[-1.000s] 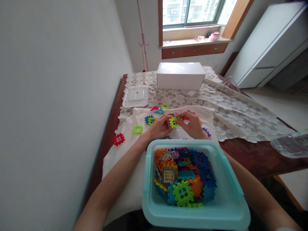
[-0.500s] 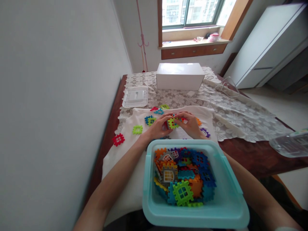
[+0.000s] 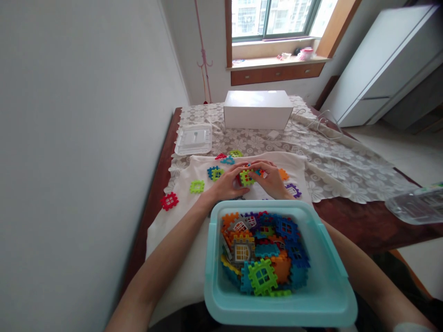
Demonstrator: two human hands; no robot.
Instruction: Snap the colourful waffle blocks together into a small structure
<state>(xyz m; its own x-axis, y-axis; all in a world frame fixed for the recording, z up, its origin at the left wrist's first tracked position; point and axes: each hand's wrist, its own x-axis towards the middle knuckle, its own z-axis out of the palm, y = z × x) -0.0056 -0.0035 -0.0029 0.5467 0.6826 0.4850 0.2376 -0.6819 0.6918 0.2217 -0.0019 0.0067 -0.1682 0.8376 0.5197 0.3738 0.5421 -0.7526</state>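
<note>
Just beyond the teal bin, my left hand and my right hand both hold a small block assembly with a green window piece on its near side. My left fingers wrap its left side, and my right fingers pinch its right side. Part of the assembly is hidden by the fingers. Around the hands on the white cloth lie a green square, a red window piece, a purple piece and an orange piece. The teal bin holds several colourful interlocking pieces.
A white box stands at the table's back. To its left lies a clear lid. A transparent container is at the right edge. A wall runs close along the left, and cables lie at the back right.
My right fingers have shifted slightly on the assembly. The whole view has moved a little; the loose pieces and the bin look the same.
</note>
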